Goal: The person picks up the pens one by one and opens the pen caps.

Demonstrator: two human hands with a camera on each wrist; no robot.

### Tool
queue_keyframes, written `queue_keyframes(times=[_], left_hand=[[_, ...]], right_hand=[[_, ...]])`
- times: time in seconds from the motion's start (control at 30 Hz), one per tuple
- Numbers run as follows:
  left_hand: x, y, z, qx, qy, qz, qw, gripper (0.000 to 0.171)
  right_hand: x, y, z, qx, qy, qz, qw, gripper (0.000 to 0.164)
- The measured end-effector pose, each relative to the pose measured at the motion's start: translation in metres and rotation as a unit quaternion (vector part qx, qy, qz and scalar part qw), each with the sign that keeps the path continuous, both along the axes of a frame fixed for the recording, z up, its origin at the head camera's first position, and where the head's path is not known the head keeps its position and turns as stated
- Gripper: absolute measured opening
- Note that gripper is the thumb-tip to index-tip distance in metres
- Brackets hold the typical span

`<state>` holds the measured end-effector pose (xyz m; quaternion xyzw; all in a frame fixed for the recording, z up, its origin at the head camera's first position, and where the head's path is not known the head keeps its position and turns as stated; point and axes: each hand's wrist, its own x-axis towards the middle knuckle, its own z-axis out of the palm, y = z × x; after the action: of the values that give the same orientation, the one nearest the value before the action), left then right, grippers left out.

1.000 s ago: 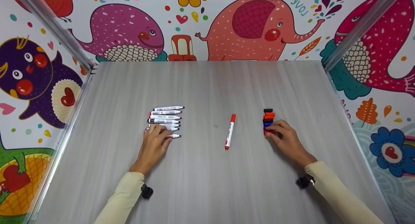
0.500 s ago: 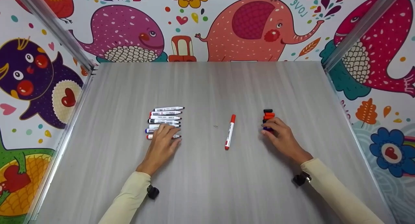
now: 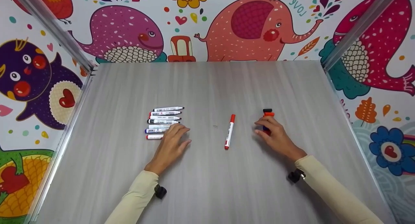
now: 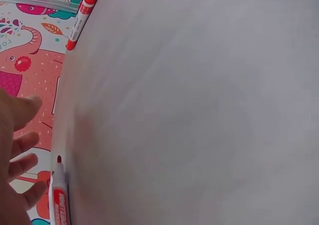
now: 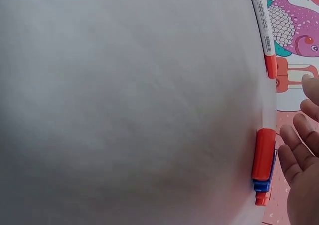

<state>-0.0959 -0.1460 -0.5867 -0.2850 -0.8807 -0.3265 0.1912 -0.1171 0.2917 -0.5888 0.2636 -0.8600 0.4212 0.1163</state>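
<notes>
My left hand (image 3: 170, 146) hovers over the tip ends of a row of uncapped whiteboard markers (image 3: 165, 118), fingers spread and nothing between them. The nearest marker (image 4: 60, 200), red-tipped, lies beside those fingers in the left wrist view. On the right, my right hand (image 3: 275, 135) is held over a column of loose marker caps (image 3: 268, 114) and hides most of them. Its relaxed fingers (image 5: 294, 150) hold nothing in the right wrist view, beside a red cap (image 5: 263, 154) and a blue cap (image 5: 261, 186).
Between the hands lies a capped red marker (image 3: 230, 132), its cap pointing away from me. A few small dark marks (image 3: 215, 126) show on the grey wood-grain table (image 3: 207, 185). Printed panels and metal posts (image 3: 360, 32) border the table's back and sides.
The left hand has slid right along the nearest marker toward its tip and come off it, fingers opening. The right hand has lifted from the nearest caps and shifted left.
</notes>
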Motion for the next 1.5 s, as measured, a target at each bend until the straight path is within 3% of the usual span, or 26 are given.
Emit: queue_keyframes(times=[0.27, 0.77, 0.97, 1.23, 1.37, 1.5], left_hand=[[0.002, 0.016, -0.001, -0.001, -0.015, -0.015, 0.9998, 0.043], [0.002, 0.044, -0.004, -0.007, -0.044, -0.037, 0.9983, 0.045], [0.002, 0.055, -0.006, -0.003, -0.048, -0.041, 0.9980, 0.047], [0.003, 0.072, -0.008, -0.004, -0.083, -0.052, 0.9952, 0.051], [0.005, 0.081, -0.009, 0.001, -0.117, -0.051, 0.9918, 0.053], [0.005, 0.088, -0.010, 0.008, -0.124, -0.058, 0.9906, 0.056]], right_hand=[[-0.004, -0.010, 0.002, 0.000, -0.010, 0.019, 1.000, 0.035], [-0.012, -0.029, 0.009, 0.050, -0.109, 0.000, 0.993, 0.048], [-0.015, -0.038, 0.007, 0.060, -0.124, 0.004, 0.990, 0.054], [-0.019, -0.049, 0.002, 0.063, -0.112, 0.002, 0.992, 0.059], [-0.020, -0.053, 0.000, 0.062, -0.124, -0.001, 0.990, 0.062], [-0.022, -0.056, -0.001, 0.063, -0.134, -0.007, 0.989, 0.065]])
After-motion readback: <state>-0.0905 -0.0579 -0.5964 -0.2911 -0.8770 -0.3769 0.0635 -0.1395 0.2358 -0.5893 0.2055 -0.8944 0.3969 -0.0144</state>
